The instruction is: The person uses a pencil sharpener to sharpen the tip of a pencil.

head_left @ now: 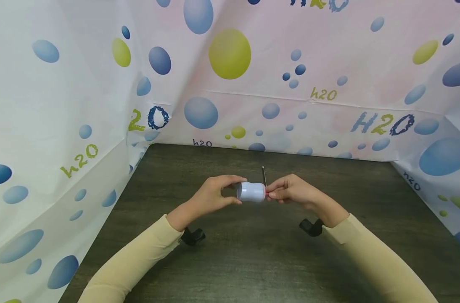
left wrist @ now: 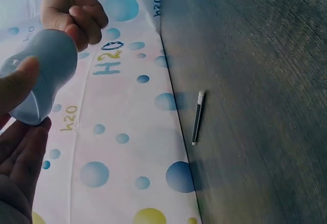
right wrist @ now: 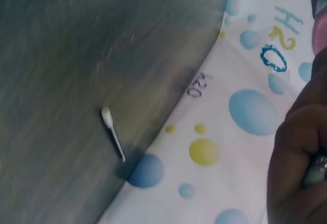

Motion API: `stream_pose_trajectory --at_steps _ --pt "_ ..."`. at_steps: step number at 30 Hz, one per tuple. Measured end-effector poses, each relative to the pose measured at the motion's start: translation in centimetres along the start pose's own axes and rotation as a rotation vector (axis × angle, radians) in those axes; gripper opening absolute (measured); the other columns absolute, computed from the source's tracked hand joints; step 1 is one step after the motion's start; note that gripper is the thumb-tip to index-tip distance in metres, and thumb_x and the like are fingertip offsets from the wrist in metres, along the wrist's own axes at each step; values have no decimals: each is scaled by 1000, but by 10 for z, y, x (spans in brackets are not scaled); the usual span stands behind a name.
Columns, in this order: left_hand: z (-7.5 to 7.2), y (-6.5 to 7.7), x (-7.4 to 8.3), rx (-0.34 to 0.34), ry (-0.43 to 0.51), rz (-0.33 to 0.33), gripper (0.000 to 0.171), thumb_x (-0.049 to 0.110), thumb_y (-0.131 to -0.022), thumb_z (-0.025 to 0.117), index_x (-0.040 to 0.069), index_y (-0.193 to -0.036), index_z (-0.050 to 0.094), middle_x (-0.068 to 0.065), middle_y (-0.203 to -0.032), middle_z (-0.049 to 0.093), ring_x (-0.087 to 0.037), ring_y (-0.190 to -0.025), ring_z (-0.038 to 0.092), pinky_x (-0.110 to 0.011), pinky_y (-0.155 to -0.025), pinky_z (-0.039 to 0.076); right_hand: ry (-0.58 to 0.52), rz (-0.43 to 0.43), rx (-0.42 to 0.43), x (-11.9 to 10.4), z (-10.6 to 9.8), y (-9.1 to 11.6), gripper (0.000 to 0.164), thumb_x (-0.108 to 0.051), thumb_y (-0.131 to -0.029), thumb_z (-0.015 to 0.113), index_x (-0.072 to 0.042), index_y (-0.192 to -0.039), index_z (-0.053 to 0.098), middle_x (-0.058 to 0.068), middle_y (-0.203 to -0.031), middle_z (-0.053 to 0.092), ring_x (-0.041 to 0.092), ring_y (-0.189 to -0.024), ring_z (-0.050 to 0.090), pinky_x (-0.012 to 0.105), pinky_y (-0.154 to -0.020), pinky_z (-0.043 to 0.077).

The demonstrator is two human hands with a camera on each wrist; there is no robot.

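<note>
A small light blue waisted container [head_left: 251,192] lies sideways in the air over the table, a pinkish-red part at its right end. My left hand [head_left: 209,194] holds its left end between thumb and fingers. At the other end my right hand [head_left: 297,192] pinches with curled fingertips at the red part; whether anything else sits in that grip is hidden. In the left wrist view the container [left wrist: 51,60] is close to the camera. The right wrist view catches only a pink edge [right wrist: 321,32] of it. A thin dark pencil-like stick [head_left: 264,174] lies on the table beyond the hands.
The dark wooden table [head_left: 230,261] spreads under both hands. White sheeting with blue and green dots and H2O lettering [head_left: 275,80] stands at the back and sides. A black strap mount [head_left: 194,236] shows at the left wrist, another [head_left: 310,227] at the right.
</note>
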State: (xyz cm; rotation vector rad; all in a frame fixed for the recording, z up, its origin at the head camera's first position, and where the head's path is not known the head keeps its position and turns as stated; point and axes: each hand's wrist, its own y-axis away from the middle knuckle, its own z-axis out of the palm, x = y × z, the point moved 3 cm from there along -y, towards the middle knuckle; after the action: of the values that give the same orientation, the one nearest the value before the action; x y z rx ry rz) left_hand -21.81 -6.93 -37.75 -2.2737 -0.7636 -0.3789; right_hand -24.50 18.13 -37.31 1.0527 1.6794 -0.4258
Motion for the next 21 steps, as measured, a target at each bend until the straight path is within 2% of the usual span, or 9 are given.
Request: stream_pose_trajectory --at_steps 3,6,9,11,13,15,17,19,21 --pt "2 -2 -4 -47 99 -85 67 8 -79 88 0 -137 56 -17 -134 65 -31 -117 68 -41 -98 60 118 -94 75 -2 1 2 35 -9 -99 66 14 -125 66 15 -104 80 4 -79 66 22 -73 59" --pt "3 -3 -11 -96 246 -217 87 19 -83 87 2 -152 37 -21 -147 52 -37 -131 58 -49 -108 54 232 -202 183 -5 4 5 30 -9 -99 66 10 -122 70 25 -115 75 5 -89 71 27 -78 63" --pt "3 -1 -18 -129 416 -357 101 49 -87 79 2 -159 27 -26 -151 48 -41 -134 56 -53 -108 53 388 -373 338 -11 11 9 23 -5 -96 69 3 -116 75 22 -111 77 4 -85 71 25 -73 61" --pt "5 0 -22 -158 540 -462 106 71 -85 65 0 -157 32 -29 -145 55 -37 -126 64 -52 -105 56 535 -537 454 -14 16 12 21 1 -90 73 -1 -110 78 17 -103 79 7 -77 69 24 -65 57" --pt "7 2 -25 -198 662 -559 112 83 -82 51 -5 -150 42 -29 -135 64 -29 -112 72 -49 -100 59 711 -723 579 -17 22 15 25 8 -82 78 -4 -103 80 11 -94 80 11 -71 67 25 -59 53" --pt "10 4 -26 -236 751 -643 110 83 -83 46 -10 -142 50 -25 -121 72 -19 -97 75 -44 -94 62 852 -879 670 -18 27 16 30 12 -74 81 -5 -98 81 8 -87 79 15 -68 66 26 -56 52" --pt "11 6 -27 -260 808 -712 102 77 -86 48 -12 -137 55 -17 -109 77 -10 -86 74 -35 -87 64 920 -970 701 -16 32 16 33 16 -70 81 -5 -96 81 6 -85 78 16 -69 68 27 -56 52" --pt "12 8 -27 -267 836 -739 94 68 -88 54 -13 -134 57 -11 -103 79 -6 -80 73 -29 -81 63 946 -1000 699 -14 34 16 33 18 -69 81 -4 -95 80 6 -83 78 17 -68 69 26 -55 53" --pt "11 8 -28 -272 843 -747 90 63 -88 59 -13 -136 57 -12 -104 80 -4 -78 73 -26 -79 63 936 -983 682 -13 36 15 33 19 -69 79 -3 -93 81 7 -81 77 16 -65 68 23 -52 49"
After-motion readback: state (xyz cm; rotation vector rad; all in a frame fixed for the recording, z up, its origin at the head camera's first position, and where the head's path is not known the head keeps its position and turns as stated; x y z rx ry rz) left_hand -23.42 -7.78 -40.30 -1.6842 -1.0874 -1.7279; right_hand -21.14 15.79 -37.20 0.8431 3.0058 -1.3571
